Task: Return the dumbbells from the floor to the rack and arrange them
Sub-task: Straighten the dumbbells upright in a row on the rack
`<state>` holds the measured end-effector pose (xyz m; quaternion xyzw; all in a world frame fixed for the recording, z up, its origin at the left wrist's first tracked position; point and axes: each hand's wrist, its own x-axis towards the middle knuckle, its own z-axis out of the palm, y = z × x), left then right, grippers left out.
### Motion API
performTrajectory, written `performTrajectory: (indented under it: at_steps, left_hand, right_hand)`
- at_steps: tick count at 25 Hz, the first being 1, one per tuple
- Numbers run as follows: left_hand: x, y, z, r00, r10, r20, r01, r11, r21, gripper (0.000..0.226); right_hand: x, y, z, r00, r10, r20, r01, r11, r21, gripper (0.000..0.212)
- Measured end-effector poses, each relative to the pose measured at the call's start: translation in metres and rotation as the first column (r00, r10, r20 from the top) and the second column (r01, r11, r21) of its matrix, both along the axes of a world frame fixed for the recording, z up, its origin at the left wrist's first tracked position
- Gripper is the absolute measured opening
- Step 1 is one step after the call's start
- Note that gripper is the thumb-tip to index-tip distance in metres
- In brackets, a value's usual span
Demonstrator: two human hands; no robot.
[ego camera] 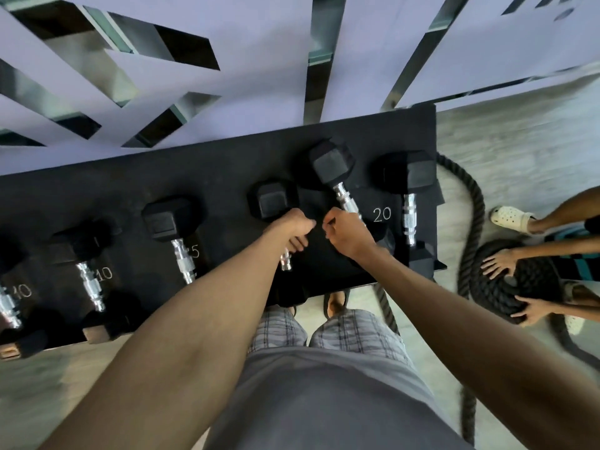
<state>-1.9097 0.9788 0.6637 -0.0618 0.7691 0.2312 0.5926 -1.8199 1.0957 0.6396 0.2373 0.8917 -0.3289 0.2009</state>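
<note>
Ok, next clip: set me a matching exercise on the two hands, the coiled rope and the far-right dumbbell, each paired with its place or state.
Things
1. left hand
2. right hand
3. coiled rope
4. far-right dumbbell

Places or states
A. on the floor, with another person's hands on it
B. grips the handle of the tilted dumbbell
C. lies on the rack, no hand on it, beside the 20 mark
D. grips the handle of the dumbbell left of the tilted one

Pairs: 1-D, 2-B, 3-A, 4-C
</note>
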Motion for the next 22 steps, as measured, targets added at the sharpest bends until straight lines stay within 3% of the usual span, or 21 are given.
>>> performTrajectory:
  at_steps: [2,6,10,12,16,19,22]
  left_hand:
    - [0.005,0.017,-0.007,0.969,0.243,-0.036,-0.232,0.954,0.189,0.032]
    - [0.017,0.060,-0.019,0.758,0.649,0.062,-0.619,0.687,0.380,0.017]
    - [0.018,0.085,-0.032,0.454,0.872,0.185,-0.850,0.361,0.385,0.028]
    - [0.016,0.092,-0.035,0.383,0.892,0.240,-0.886,0.280,0.370,0.025]
    - [0.014,0.096,-0.037,0.413,0.888,0.203,-0.874,0.323,0.364,0.008]
    - [0.014,0.096,-0.037,0.430,0.883,0.187,-0.864,0.342,0.370,0.008]
    - [0.013,0.095,-0.038,0.486,0.866,0.122,-0.830,0.413,0.374,0.010]
  right_hand:
    - [0.005,0.016,0.006,0.996,-0.021,-0.084,0.027,0.997,0.074,0.018]
    - [0.019,0.045,0.000,0.989,0.012,-0.148,0.009,0.989,0.145,0.030]
    - [0.012,0.051,-0.016,0.989,-0.139,-0.054,0.131,0.983,-0.132,0.042]
    - [0.003,0.052,-0.024,0.988,-0.153,0.015,0.153,0.973,-0.174,0.040]
    - [-0.002,0.054,-0.029,0.976,-0.209,0.055,0.216,0.955,-0.203,0.035]
    - [0.000,0.050,-0.028,0.973,-0.229,0.036,0.232,0.958,-0.167,0.035]
    - [0.005,0.041,-0.030,0.954,-0.297,0.027,0.295,0.927,-0.233,0.032]
